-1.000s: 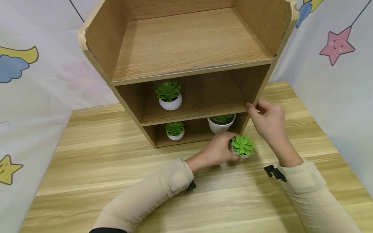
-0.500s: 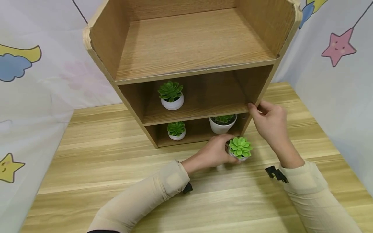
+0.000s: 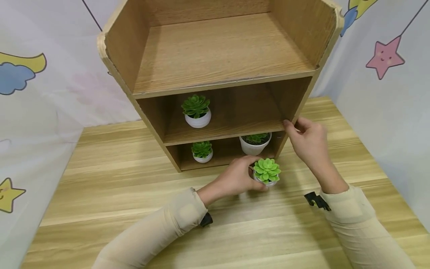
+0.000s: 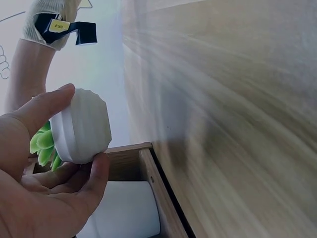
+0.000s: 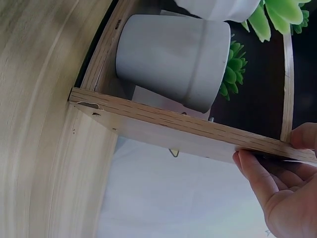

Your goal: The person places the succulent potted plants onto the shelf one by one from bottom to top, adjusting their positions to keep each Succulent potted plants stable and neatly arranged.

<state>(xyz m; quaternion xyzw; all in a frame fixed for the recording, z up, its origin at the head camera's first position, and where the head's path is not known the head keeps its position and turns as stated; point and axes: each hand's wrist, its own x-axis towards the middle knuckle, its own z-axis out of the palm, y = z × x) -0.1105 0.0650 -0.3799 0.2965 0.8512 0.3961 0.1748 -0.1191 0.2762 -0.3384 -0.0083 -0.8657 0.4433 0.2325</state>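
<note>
My left hand (image 3: 233,177) grips a small potted succulent (image 3: 267,171) in front of the shelf's lower right corner. In the left wrist view its white pot (image 4: 84,126) sits between thumb and fingers, held off the table. My right hand (image 3: 310,144) pinches the right side panel of the wooden shelf unit (image 3: 221,48); the right wrist view shows its thumb inside the panel and fingers outside. A larger potted succulent (image 3: 253,146) stands on the bottom shelf at right, its top partly hidden by the board above. Another small succulent (image 3: 202,151) sits at bottom left.
One more potted succulent (image 3: 197,112) stands on the middle shelf, toward the left. The unit rests on a wood-grain table (image 3: 100,194). A white printed curtain (image 3: 386,97) hangs around the back and sides.
My left hand has drawn the small succulent to the left and slightly nearer, away from the shelf's right edge. My right hand stays at the side panel.
</note>
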